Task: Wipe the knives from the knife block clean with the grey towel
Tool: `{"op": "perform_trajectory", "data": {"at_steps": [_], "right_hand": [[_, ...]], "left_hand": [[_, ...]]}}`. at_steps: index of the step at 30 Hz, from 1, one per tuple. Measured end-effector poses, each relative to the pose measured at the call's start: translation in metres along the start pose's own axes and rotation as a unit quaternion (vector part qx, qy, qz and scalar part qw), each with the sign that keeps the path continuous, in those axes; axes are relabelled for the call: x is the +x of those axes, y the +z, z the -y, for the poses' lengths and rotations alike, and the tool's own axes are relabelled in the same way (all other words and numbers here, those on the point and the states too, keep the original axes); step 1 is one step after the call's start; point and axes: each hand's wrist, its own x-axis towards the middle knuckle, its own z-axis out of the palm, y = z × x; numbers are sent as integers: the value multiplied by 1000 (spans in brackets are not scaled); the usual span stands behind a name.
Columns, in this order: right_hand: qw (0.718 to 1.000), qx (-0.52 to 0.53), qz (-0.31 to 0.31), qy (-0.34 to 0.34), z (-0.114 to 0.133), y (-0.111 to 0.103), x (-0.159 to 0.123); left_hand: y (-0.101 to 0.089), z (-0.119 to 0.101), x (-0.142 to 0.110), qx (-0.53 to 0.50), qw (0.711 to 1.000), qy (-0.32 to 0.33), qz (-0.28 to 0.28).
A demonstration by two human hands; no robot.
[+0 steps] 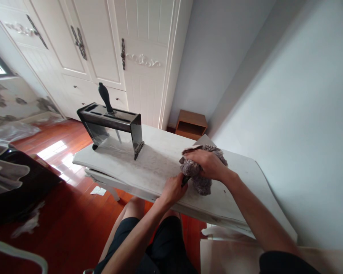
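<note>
Head view: one left hand (173, 190), fingers closed round a dark handle (184, 180), low over a white table (160, 146). One right hand (207, 163), fingers together, clamped on a fluffy grey cloth (202, 185) bunched about the handled tool; apparently a wiping hold. Further rubbing would call for a firm left grip, right fingers clear of any edge. One black rack (111, 116), upright, left; one black-handled utensil (104, 95) standing in it.

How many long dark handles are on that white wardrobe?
4: a left handle, two middle handles side by side, and a right handle. More may be out of frame.
</note>
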Motion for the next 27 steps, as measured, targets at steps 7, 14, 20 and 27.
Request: {"op": "perform_trajectory", "data": {"at_steps": [7, 14, 20, 27], "right_hand": [[997, -49, -14, 56, -36, -23, -24], [988, -21, -22, 150, -55, -18, -52], [990, 55, 4, 132, -40, 3, -64], [991, 93, 75, 62, 7, 26, -49]], "left_hand": [[-2, -3, -4, 9, 1000, -10, -4], [-3, -4, -4, -2, 1000, -20, 1], [-3, -4, -2, -7, 1000, -23, -6], [-5, -5, 0, 5, 1000, -26, 0]]}}
